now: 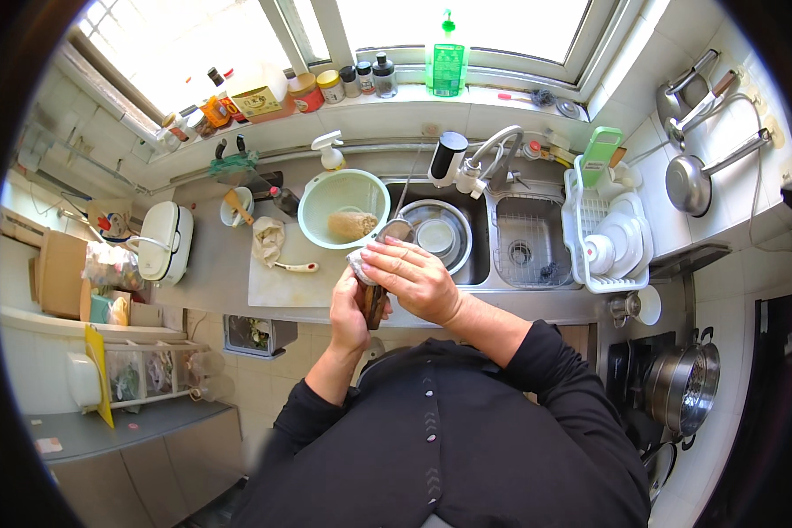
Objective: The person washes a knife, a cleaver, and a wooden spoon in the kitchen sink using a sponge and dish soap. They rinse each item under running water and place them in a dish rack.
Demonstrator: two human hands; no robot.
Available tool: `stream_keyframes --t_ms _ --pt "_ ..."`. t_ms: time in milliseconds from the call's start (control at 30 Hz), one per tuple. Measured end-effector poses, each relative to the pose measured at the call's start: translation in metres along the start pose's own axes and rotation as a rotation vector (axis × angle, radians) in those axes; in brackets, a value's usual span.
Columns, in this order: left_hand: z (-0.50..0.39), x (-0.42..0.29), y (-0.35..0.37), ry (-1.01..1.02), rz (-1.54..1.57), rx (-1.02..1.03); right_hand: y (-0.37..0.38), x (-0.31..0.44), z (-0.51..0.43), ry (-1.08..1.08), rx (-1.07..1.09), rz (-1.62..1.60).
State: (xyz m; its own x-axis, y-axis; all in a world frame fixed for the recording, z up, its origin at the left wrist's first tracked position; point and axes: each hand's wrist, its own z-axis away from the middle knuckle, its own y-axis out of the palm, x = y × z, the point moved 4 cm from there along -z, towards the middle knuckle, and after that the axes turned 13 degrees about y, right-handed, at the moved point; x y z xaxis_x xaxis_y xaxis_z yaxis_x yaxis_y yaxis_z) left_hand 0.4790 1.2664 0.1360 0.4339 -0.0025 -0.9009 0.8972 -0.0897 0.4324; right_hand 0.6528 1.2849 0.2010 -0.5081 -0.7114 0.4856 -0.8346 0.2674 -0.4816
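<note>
My left hand (352, 315) grips the dark wooden handle (373, 307) of a metal-ended utensil, whose kind I cannot tell. Over it, my right hand (417, 277) presses a grey-white cloth (358, 266) against the utensil near the top of the handle. Part of the metal end (395, 231) shows beyond my right fingertips, close to the sink. A pale green colander (313, 204) with a tan loofah-like piece (351, 225) in it stands just beyond my hands. Left of them, a white cutting board (270, 287) bears a white-handled peeler or knife (297, 267) and a crumpled pale cloth (268, 241).
Metal bowls (462, 261) fill the left sink basin; a wire rack (525, 218) lies in the right one. The faucet (470, 175) rises behind. A white dish rack (594, 285) with plates stands right. Bottles and jars line the sill. A bin (280, 336) is below the counter.
</note>
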Motion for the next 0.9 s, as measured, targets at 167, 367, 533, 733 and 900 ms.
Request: stream_keyframes --t_ms 167,367,533,733,900 --pt "-0.009 -0.003 0.015 0.004 0.070 0.023 -0.009 -0.025 -0.026 0.121 -0.165 -0.091" --pt "-0.009 -0.006 0.019 0.028 0.000 -0.049 -0.030 -0.072 -0.042 0.693 -0.509 -0.654" --pt "-0.030 0.001 0.029 0.267 0.016 -0.204 0.006 -0.012 -0.011 0.582 -0.095 -0.466" --pt "-0.033 0.005 0.049 0.322 0.233 -0.273 0.019 -0.004 0.002 0.616 -0.033 -0.489" --pt "-0.037 -0.004 0.054 0.358 0.372 -0.152 0.002 0.007 -0.005 0.467 -0.023 -0.348"
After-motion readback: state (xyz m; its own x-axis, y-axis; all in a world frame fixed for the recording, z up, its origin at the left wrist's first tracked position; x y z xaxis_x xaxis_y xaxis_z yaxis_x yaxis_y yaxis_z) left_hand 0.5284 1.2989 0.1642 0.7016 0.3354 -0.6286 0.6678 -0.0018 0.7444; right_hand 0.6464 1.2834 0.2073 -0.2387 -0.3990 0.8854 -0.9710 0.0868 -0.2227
